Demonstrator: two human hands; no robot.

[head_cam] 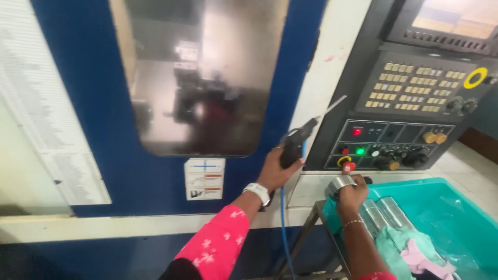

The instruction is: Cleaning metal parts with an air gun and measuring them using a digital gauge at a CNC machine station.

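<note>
The left hand (275,168) is closed around the air gun (296,141), left of the teal bin (467,218). The right hand (353,194) grips a metal cylinder (340,182) from below, above the bin's left rim.

A turquoise plastic bin (469,207) sits on a grey metal stand (306,233) just beside the machine's control panel; only the stand's top corner and one slanting leg show. Inside the bin, several shiny metal cylinders (386,212) lie side by side against the left wall (their exact count is hard to tell). Crumpled green and pink cloths (415,251) lie at the near end, touching the cylinders. Pale floor tiles (474,166) show behind the bin.
</note>
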